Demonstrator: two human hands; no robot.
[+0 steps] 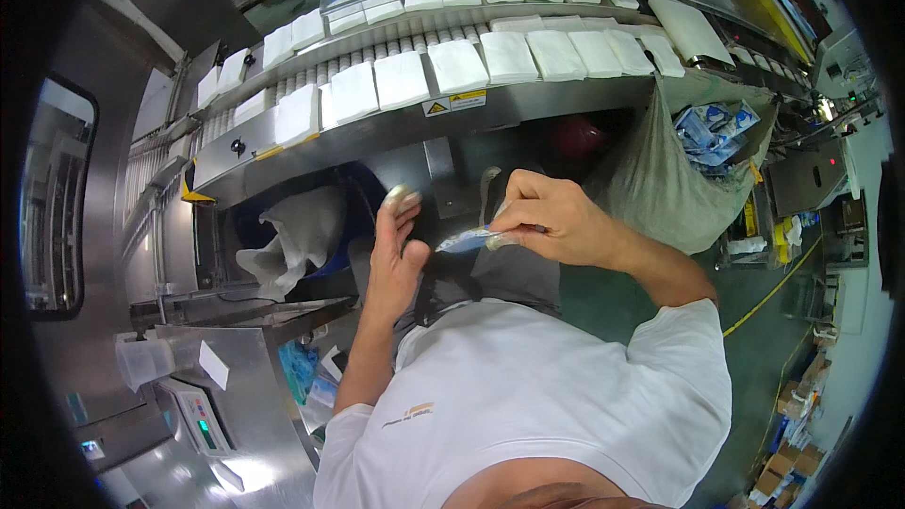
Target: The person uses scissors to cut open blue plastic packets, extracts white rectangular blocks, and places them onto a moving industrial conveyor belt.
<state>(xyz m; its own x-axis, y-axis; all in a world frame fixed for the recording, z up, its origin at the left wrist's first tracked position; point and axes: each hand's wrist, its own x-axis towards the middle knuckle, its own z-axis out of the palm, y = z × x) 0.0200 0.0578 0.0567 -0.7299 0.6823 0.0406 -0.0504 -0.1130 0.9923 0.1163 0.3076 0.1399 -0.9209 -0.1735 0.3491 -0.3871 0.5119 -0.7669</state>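
A small blue-and-white plastic packet (462, 240) is pinched between the thumb and fingers of my right hand (564, 221), in front of my chest. It points leftward, its free end close to my left thumb. My left hand (391, 250) is raised beside it, holding nothing, with the thumb apart from the fingers. Pale coverings show on some fingertips of both hands. Beyond my hands, flat white folded pieces (457, 66) lie in a row on a roller conveyor (330, 108), out of reach of either hand's touch.
At right hangs a large grey-green cloth sack (641, 174) with blue-and-white wrappers (712, 132) inside. A blue bin (353, 193) with a pale liner stands under the conveyor at left. The lower left holds a steel table (250, 396) with a digital scale (198, 415) and a clear plastic jug (146, 360).
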